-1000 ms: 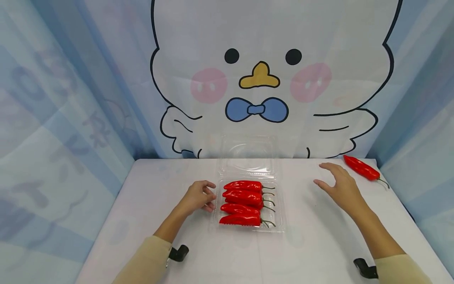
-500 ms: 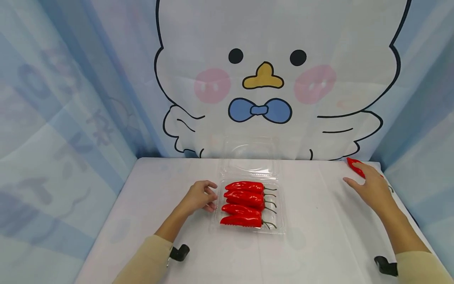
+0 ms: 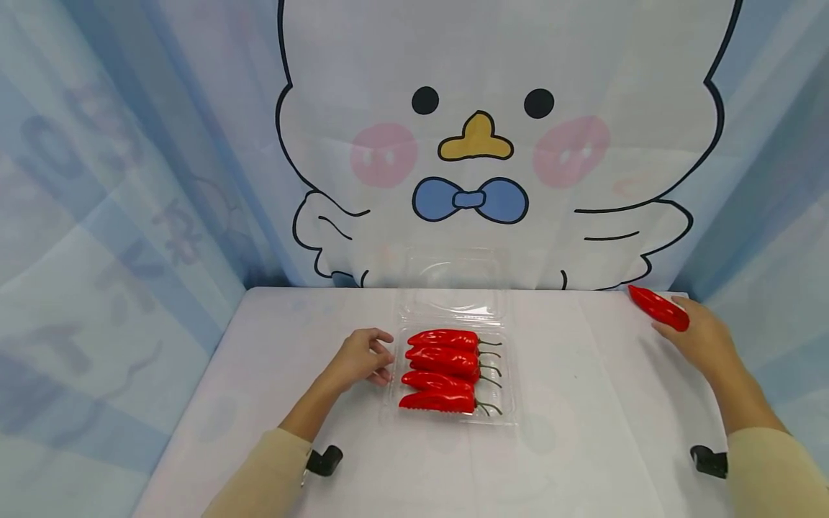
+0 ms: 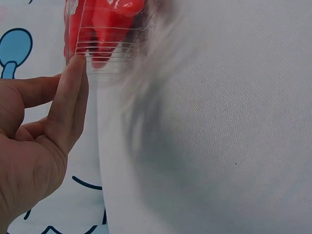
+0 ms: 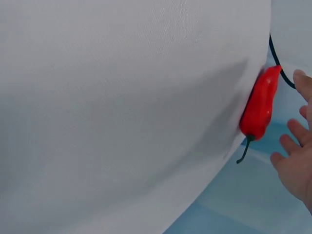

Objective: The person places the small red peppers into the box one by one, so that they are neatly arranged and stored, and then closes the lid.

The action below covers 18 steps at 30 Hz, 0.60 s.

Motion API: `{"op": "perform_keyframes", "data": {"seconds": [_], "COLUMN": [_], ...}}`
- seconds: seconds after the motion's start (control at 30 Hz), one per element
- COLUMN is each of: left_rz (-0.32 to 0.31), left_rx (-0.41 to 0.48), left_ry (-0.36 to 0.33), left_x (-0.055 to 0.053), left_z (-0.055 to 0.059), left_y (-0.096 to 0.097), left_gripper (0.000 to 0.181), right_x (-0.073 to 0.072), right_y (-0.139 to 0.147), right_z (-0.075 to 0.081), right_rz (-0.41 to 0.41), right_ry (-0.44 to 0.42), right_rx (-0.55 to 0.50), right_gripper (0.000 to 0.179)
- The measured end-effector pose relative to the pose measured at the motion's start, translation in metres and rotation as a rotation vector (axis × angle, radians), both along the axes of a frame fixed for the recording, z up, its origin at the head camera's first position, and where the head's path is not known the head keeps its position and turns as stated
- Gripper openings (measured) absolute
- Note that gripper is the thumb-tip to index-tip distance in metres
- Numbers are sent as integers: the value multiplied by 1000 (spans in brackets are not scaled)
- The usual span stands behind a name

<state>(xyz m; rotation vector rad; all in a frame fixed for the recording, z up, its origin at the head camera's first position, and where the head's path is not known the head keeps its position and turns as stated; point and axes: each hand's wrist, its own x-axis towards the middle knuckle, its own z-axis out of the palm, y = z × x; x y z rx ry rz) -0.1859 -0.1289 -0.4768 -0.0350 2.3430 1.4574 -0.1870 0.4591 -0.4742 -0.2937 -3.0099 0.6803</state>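
My left hand (image 3: 361, 357) rests at the left side of a clear plastic clamshell box (image 3: 512, 392). In the left wrist view its fingertips (image 4: 77, 62) meet the box's ribbed wall, fingers fairly straight. Inside lie several red chili peppers (image 3: 440, 401), side by side with green stems to the right. My right hand (image 3: 706, 342) is around the stem end of a loose red chili pepper (image 3: 657, 306) at the far right table corner. The right wrist view shows its spread fingers (image 5: 288, 145) beside that pepper with a visible gap; the stem is hidden from the head.
The box's transparent lid (image 3: 453, 277) stands raised at the back, toward a curtain (image 3: 473, 244) printed with a cartoon bird. A white cloth covers the table (image 3: 570, 432). Blue curtains (image 3: 129, 288) hang close on both sides. Each wrist wears a black camera mount (image 3: 324, 460).
My right hand has moved right and outward to the loose pepper, its thumb now on the pepper's near side. The pepper, the box and my left hand have hardly moved.
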Motion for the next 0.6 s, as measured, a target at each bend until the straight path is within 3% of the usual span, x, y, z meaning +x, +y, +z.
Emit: {"op": "perform_keyframes", "data": {"seconds": [0.17,0.4,0.6], "left_rz": [-2,-4,-7], "left_rx": [2,4,-7], "left_ry": [6,4,-7], "left_x": [0,0,-1], "left_z": [1,1,0], "left_y": [0,0,1], "left_gripper": [38,38,38], "right_x": [-9,-21,-25], "right_y": [11,26,29], "right_z": [-3,-13,-11], "right_rz": [-2,39,46], "right_ry": [-75,-82,-123], "right_rx": [5,25,53], "right_gripper": [85,79,79]}}
